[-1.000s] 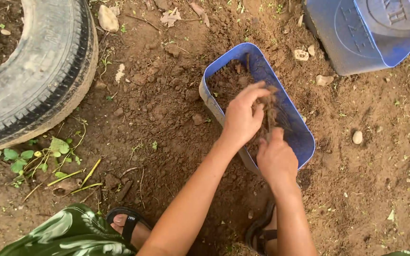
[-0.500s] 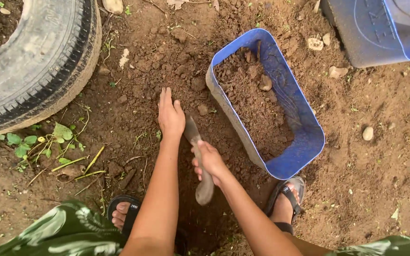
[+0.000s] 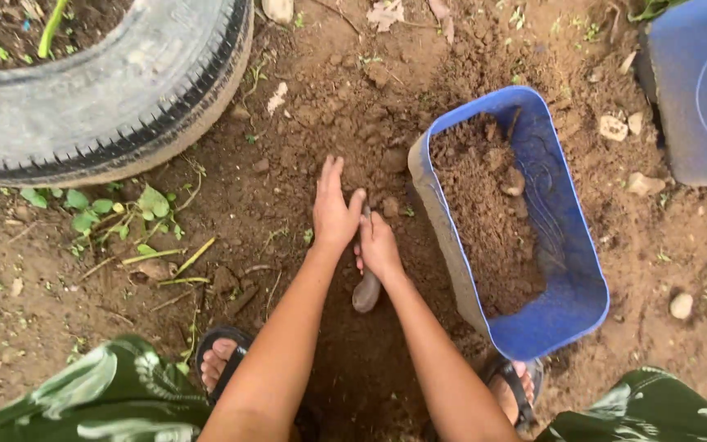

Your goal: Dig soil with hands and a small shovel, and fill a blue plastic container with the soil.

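Note:
My left hand [image 3: 334,209] lies flat on the loose brown soil, fingers together and pointing away from me. My right hand [image 3: 378,245] is right beside it, closed around a digging tool [image 3: 367,290] whose grey handle end sticks out toward me; its blade is hidden by the hand and the earth. Just right of both hands stands a blue plastic container [image 3: 578,307] cut open at the top, partly filled with soil and a few small stones.
An old tyre [image 3: 124,90] with soil and a green shoot inside lies at the upper left, weeds [image 3: 116,213] beside it. A second blue plastic piece [image 3: 701,90] is at the upper right. My sandalled feet [image 3: 218,364] and green patterned clothing are at the bottom.
Both hands left the blue container, where they were dropping soil. The right hand took up the tool and has now brought it in beside the left hand on the ground. The view shifted left.

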